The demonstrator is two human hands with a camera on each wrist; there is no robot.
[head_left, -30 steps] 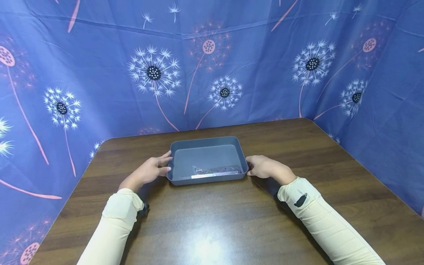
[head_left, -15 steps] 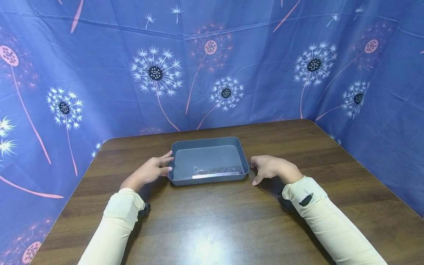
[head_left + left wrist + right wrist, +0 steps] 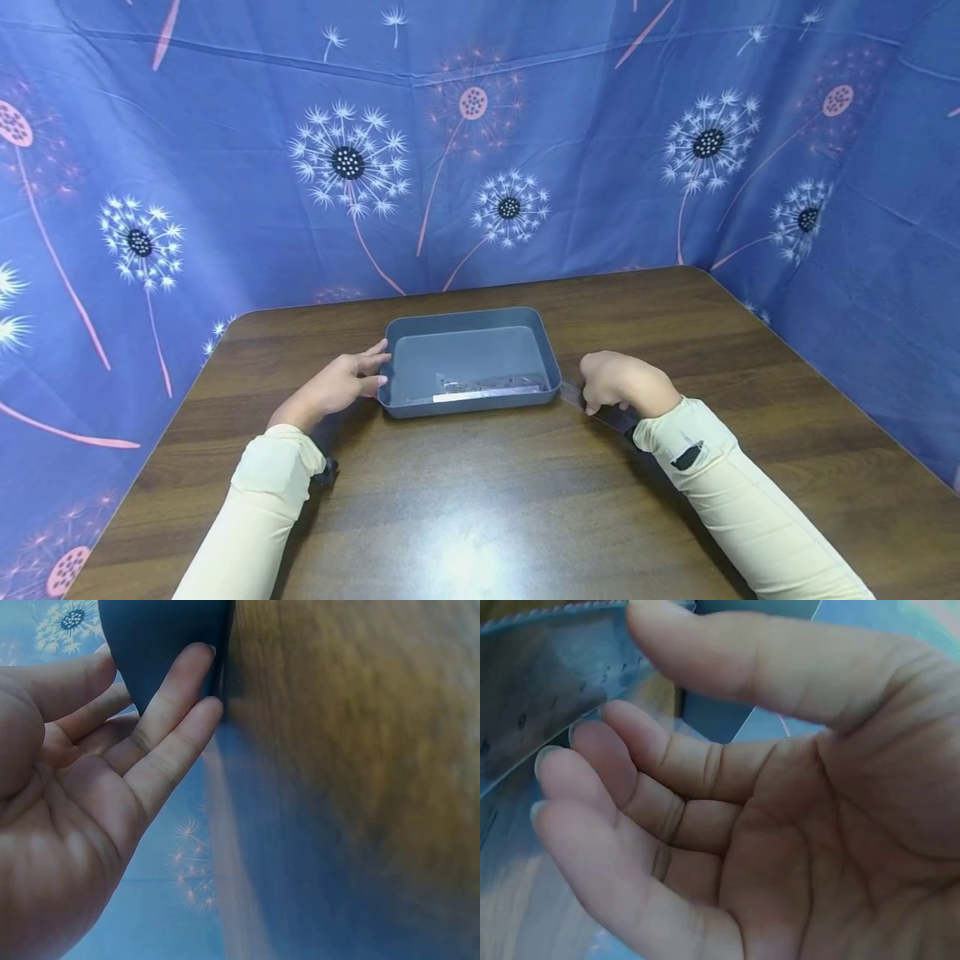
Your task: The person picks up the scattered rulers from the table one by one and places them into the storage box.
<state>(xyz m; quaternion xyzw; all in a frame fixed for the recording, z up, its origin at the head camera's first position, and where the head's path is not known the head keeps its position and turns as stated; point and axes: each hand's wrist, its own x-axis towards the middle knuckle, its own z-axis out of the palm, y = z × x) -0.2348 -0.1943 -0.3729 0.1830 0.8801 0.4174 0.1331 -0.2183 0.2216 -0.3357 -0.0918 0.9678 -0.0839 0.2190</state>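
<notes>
A dark grey rectangular tray [image 3: 465, 350] sits on the wooden table. Along its near inner wall lies a clear plastic packet [image 3: 487, 387] with a silvery strip; its contents are hard to make out. My left hand [image 3: 333, 385] rests with spread, fairly straight fingers [image 3: 176, 686] against the tray's left end. Just right of the tray, my right hand [image 3: 618, 383] holds a flat clear plastic packet [image 3: 562, 682] between its thumb and curled fingertips. That packet has a serrated edge and small dark marks, and one end of it reaches toward the tray's near right corner.
The brown table [image 3: 465, 492] has a bright glare spot near its front. A blue cloth [image 3: 247, 167] with dandelion prints hangs behind the table and along both sides.
My right hand has left the tray's right end and shifted a little to the right, its thumb and fingers now drawn together at the clear packet. Tray and left hand keep their places.
</notes>
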